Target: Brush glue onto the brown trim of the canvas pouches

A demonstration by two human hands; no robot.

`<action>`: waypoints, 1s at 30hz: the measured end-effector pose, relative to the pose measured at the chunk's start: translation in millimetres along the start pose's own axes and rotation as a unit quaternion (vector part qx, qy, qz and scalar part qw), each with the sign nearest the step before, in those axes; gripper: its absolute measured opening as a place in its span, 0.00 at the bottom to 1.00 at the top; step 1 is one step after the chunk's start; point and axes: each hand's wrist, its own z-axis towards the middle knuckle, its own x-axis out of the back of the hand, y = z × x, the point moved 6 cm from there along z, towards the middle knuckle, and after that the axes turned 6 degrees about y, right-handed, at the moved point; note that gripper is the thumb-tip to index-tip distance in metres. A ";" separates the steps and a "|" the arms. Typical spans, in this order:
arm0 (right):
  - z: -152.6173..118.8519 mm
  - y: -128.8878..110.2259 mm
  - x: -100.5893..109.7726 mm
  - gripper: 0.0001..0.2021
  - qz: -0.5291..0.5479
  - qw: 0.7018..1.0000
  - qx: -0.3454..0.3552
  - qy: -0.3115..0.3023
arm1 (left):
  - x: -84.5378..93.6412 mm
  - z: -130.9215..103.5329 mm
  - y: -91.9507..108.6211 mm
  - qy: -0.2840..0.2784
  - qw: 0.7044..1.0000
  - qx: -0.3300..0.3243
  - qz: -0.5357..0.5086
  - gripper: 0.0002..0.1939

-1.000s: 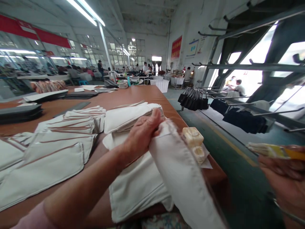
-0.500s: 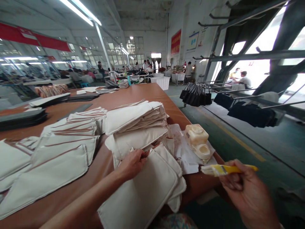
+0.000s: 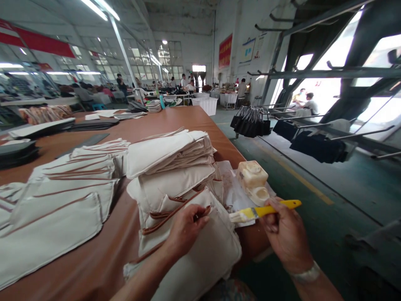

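Observation:
My left hand (image 3: 187, 228) is closed on the brown-lined edge of a cream sewn fabric panel (image 3: 209, 251); the pinched part is mostly hidden by my fingers. The panel lies tilted at the table's near edge, over others like it. In my right hand (image 3: 285, 230) is a paintbrush (image 3: 260, 211) with a yellow handle, held level. Its pale bristles point left, close to the panel's upper right edge; whether they touch I cannot tell. Behind my left hand rises a stack of cream panels (image 3: 169, 152).
A yellowed plastic container (image 3: 252, 174) with a cut opening sits on white paper (image 3: 230, 190) at the table's right edge. More cream panels (image 3: 75, 190) fan out on the brown table (image 3: 188, 117). A rack (image 3: 313, 75) with dark bags stands right. Several people are farther back.
My left hand has pulled the panel's edge right and towards me, uncovering brown-trimmed edges beneath. The paintbrush in my right hand has moved left, close to the panel. The view has shifted slightly right.

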 end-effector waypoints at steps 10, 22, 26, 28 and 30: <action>17.2 -0.5 -31.0 0.16 -0.242 0.948 0.162 -0.126 | -20.6 -16.3 30.5 -0.152 0.975 0.020 -0.162 0.16; 4.5 -21.2 -33.1 0.15 -0.314 0.905 0.257 -0.126 | -22.9 -23.7 44.7 -0.188 0.969 -0.029 -0.155 0.16; 14.7 -31.5 -19.5 0.15 -0.281 0.923 0.254 -0.065 | -25.5 -29.5 40.8 -0.121 0.986 -0.085 -0.077 0.12; 17.9 -39.4 -15.7 0.14 -0.254 0.934 0.243 -0.066 | -26.6 -34.6 39.4 -0.053 0.988 -0.143 -0.017 0.08; 16.6 -48.1 -15.7 0.12 -0.230 0.940 0.239 -0.075 | -28.8 -43.1 43.0 0.016 0.972 -0.230 0.054 0.06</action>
